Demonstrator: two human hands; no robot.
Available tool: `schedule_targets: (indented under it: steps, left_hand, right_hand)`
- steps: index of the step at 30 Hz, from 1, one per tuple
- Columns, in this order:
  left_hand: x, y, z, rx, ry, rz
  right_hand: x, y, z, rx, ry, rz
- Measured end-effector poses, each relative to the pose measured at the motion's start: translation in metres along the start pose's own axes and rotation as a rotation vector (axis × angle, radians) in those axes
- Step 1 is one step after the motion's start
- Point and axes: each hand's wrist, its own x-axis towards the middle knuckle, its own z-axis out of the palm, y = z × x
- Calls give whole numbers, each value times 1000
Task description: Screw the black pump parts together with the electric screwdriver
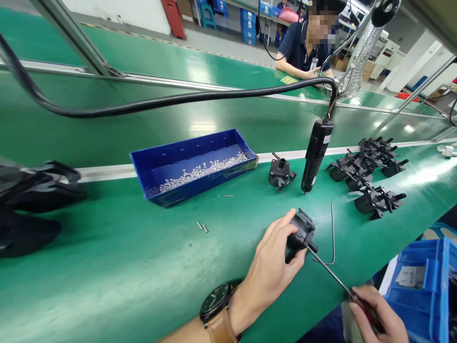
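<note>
My left hand (271, 267), with a watch on its wrist, is closed round a black plastic pump-like housing (302, 230) tipped on its side on the green bench. In my right hand (379, 314) at the lower right is a screwdriver (330, 271), its long thin shaft reaching up to the housing. The shaft's tip meets the housing beside a short spout; the exact contact point is hidden. Most of the screwdriver's handle is covered by my fingers. An L-shaped hex key (333, 233) lies on the bench just right of the housing.
A black electric screwdriver (317, 155) hangs by its cable above the bench, near another housing (281, 172). Several housings (371, 164) stand at right. A blue bin (194, 166) holds small metal parts; loose pins (202, 227) lie before it. A person (303, 45) sits opposite.
</note>
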Motion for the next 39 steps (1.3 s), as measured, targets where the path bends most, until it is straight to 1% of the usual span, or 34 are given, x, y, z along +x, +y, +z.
schedule_targets:
  steps: [1, 2, 4, 7, 10, 14, 16, 18, 20, 22, 25, 27, 30, 31, 33, 34, 36, 39]
  left_hand:
    - [1, 0, -1, 4, -10, 11]
    - [1, 0, -2, 10, -20, 19]
    - [3, 0, -3, 21, -49, 24]
    - [3, 1, -4, 22, -79, 35]
    - [3, 2, -3, 4, -78, 62]
    - [2, 2, -2, -10, -47, 92]
    - [3, 2, -2, -14, -25, 106]
    - [3, 2, -3, -14, -11, 112]
    - [4, 2, -3, -9, -5, 107]
    - [4, 3, -3, -9, 2, 95]
    - [6, 3, -4, -18, 22, 68]
    - [6, 3, -4, -23, 29, 45]
    - [7, 3, -5, -23, 21, 23]
    - [7, 3, -5, -21, 15, 20]
    - [7, 2, -6, -14, 4, 20]
    - [7, 2, -6, -9, -1, 20]
    - [8, 2, -6, -4, -2, 21]
    - [8, 3, -6, -4, 3, 26]
  right_hand:
    - [0, 3, 1, -26, 42, -41]
    - [1, 5, 2, -45, 49, -73]
    - [5, 8, -1, -64, 15, -120]
    - [11, 9, -11, -73, -29, -129]
    - [14, 11, -18, -84, -38, -144]
    - [11, 13, -18, -89, -30, -154]
    - [9, 14, -16, -65, -28, -132]
    - [8, 13, -15, 13, -48, -72]
    - [6, 9, -12, 127, -91, 26]
    - [3, 2, -9, 241, -116, 166]
    - [-1, -13, -3, 365, -77, 377]
    - [-3, -20, -1, 392, -72, 414]
    - [-3, -25, -1, 367, -125, 360]
    - [-2, -26, -2, 376, -126, 376]
    - [-2, -26, -1, 472, -131, 483]
    - [-1, -27, 0, 553, -149, 558]
    - [1, -28, 3, 720, -242, 693]
    - [7, -27, 4, 867, -404, 780]
